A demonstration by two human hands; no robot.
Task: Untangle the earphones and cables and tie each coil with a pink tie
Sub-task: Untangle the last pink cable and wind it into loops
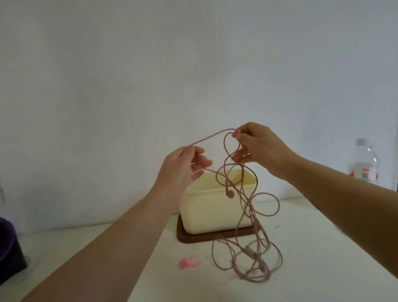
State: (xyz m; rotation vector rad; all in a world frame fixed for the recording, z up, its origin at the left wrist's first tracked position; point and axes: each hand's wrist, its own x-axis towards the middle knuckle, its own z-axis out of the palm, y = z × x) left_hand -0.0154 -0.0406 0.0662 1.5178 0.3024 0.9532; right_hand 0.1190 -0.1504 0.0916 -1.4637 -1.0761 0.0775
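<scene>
White wall was seen behind a pale worktop, on which a cream container stood in a brown tray. A clear bottle was placed far to the right and a dark purple object at the left edge.

One pinkish earphone cable was held up above the container. A strand was pinched between thumb and fingers of the left hand. A small loop was gripped at its top and bottom by the curled fingers of the right hand. A short span was stretched between the two hands. Below them an earbud hung in front of the container, and the rest fell in crossing loops to a loose heap on the worktop, just before the tray.

One pink tie lay unused on the worktop, left of the heap. The task was judged to be early. The cable was not yet freed of its tangle, no coil had been wound, and nothing had been tied. Other cables, if any, could not be seen.
</scene>
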